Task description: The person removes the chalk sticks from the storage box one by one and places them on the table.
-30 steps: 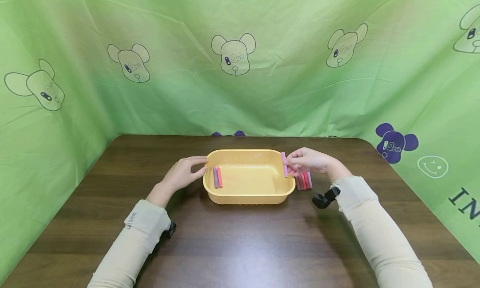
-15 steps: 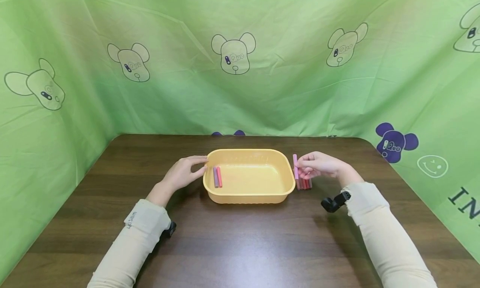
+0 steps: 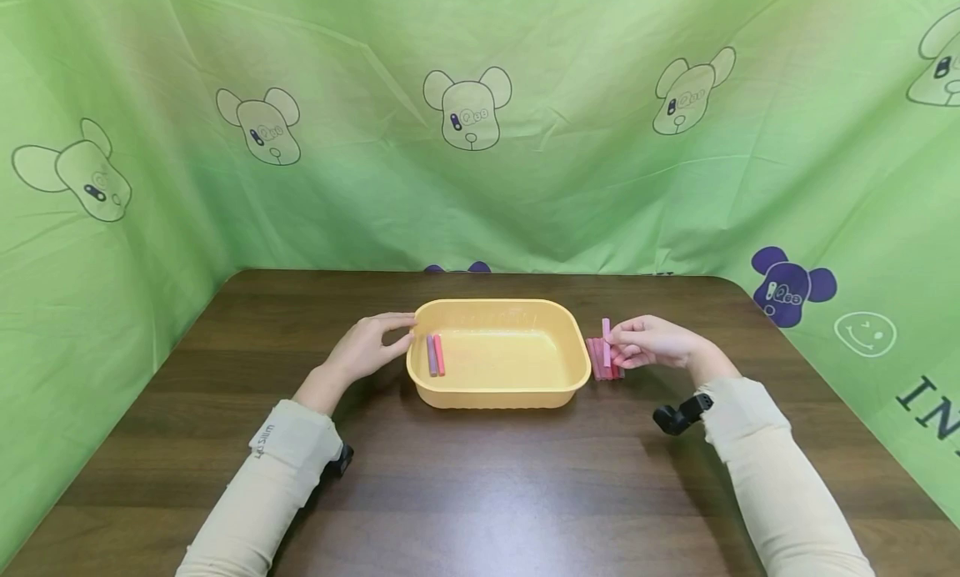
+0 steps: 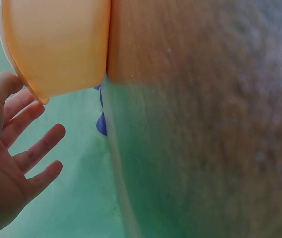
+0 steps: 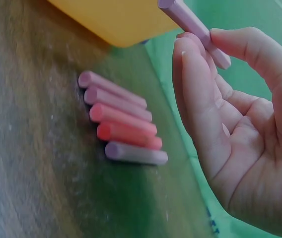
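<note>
The right hand (image 3: 651,342) pinches a pink stick (image 3: 606,343) over the stick row (image 5: 126,122), partly hidden in head view, beside the tub (image 3: 498,399); the left hand (image 3: 366,348), fingers spread, touches the tub's left rim, toward the worktop's (image 3: 480,477) far edge.

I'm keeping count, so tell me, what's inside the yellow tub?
Inside the yellow tub, a purplish stick and a coral stick lie side by side at the left end. The near wall hides its inner face and anything right behind it.
</note>
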The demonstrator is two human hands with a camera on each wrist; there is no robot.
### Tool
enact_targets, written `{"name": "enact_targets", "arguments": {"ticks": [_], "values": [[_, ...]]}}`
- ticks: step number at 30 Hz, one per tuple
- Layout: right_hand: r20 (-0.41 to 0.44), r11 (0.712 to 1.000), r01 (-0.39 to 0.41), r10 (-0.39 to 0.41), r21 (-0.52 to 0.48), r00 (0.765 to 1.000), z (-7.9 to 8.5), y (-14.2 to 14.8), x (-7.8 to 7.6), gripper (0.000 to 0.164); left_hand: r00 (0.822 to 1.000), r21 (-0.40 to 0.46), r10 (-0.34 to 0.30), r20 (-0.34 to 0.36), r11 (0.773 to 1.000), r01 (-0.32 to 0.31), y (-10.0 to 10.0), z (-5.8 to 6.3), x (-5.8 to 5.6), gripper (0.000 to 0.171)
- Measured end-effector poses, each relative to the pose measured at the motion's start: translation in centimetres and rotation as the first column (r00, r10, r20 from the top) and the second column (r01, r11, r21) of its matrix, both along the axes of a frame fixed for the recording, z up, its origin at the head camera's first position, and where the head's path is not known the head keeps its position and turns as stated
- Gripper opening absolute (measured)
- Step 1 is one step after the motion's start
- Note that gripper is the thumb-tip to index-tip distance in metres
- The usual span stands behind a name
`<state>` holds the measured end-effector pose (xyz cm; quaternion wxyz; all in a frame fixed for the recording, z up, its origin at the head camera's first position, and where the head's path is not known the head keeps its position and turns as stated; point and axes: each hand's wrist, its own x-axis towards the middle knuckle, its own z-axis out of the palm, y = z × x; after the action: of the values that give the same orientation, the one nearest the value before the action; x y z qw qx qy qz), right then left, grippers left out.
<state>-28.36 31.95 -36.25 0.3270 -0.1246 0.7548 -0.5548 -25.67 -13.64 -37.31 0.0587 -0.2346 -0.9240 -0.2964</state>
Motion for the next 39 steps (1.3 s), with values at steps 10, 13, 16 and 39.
{"name": "enact_targets", "arguments": {"ticks": [10, 13, 16, 39], "values": [[0.013, 0.999, 0.04, -0.04, 0.026, 0.999, -1.5, 2.0, -0.2, 0.021, 1.0, 0.013, 0.003, -0.005, 1.0, -0.002, 0.0, 0.0, 0.1, 0.036], [0.027, 0.999, 0.047, -0.048, 0.022, 0.998, -1.8, 2.6, -0.2, 0.021, 1.0, 0.011, 0.003, -0.002, 1.0, -0.003, 0.0, 0.0, 0.1, 0.036], [0.037, 0.999, 0.049, -0.049, 0.018, 0.998, -2.1, 3.0, -0.2, 0.021, 1.0, 0.01, 0.005, 0.002, 1.0, -0.005, 0.0, 0.1, 0.1, 0.036], [0.051, 0.984, 0.1, -0.109, 0.147, 0.993, -2.7, 4.6, -0.8, 0.017, 1.0, 0.016, -0.001, -0.003, 1.0, 0.001, 0.0, 0.2, 0.1, 0.037]]}}
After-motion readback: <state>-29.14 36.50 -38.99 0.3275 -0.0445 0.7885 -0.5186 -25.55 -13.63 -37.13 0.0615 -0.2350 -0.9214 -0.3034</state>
